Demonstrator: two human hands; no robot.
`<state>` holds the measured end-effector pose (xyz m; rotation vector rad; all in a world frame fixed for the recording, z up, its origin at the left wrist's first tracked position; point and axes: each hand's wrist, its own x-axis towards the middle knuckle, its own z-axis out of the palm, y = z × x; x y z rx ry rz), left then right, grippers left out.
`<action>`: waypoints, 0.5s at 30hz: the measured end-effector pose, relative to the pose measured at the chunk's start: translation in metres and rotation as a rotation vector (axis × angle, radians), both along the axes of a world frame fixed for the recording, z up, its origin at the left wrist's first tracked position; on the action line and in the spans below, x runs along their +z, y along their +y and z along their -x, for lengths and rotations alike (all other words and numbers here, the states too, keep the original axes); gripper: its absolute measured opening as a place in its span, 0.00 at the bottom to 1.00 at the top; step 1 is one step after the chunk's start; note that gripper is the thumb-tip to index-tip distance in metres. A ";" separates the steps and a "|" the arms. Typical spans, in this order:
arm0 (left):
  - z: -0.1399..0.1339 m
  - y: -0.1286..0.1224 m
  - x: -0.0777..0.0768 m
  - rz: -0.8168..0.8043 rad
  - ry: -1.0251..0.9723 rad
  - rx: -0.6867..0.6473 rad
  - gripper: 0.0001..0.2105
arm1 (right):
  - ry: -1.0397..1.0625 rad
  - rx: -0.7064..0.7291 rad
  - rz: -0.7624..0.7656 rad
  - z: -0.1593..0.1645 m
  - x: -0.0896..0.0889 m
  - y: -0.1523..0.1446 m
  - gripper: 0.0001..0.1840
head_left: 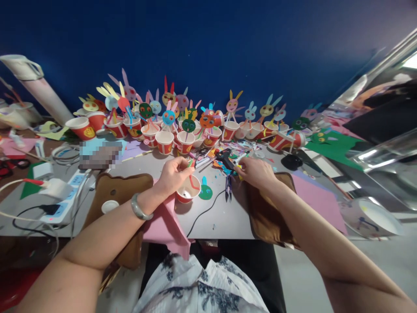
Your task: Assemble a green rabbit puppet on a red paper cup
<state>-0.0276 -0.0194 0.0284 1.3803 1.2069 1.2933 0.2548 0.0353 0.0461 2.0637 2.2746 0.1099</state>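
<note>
My left hand [174, 176], a bracelet on its wrist, pinches thin red and green strips [195, 181] over a red-and-white paper cup [185, 198]. The strips reach down into the cup. Just right of the cup lies a green paper rabbit head [205, 191] with blue eyes. My right hand [256, 172] is closed at the near end of a black glue gun [224, 158], with a bit of yellow showing at the fingertips. Below it, scissors [228, 190] lie with their blades toward me.
Several paper cups [164, 141] with rabbit-faced figures line the blue wall. Paper scraps [243, 148] lie mid-table. Brown pads [120, 191] flank the work spot, with pink sheets [167, 226] nearby. A power strip [67, 201] and cables crowd the left; a black cord [205, 213] crosses the table.
</note>
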 end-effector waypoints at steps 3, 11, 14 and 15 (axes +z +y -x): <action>0.000 0.001 -0.002 0.008 -0.004 0.002 0.09 | 0.044 0.015 0.005 0.015 -0.009 0.018 0.18; 0.000 0.002 0.000 0.006 -0.047 -0.002 0.08 | 0.132 0.006 0.015 0.029 -0.028 0.049 0.19; 0.000 0.002 0.000 0.012 -0.058 -0.001 0.08 | 0.180 -0.018 0.044 0.023 -0.028 0.053 0.19; 0.000 0.002 0.000 0.011 -0.056 -0.001 0.08 | 0.201 -0.027 0.050 0.019 -0.027 0.052 0.20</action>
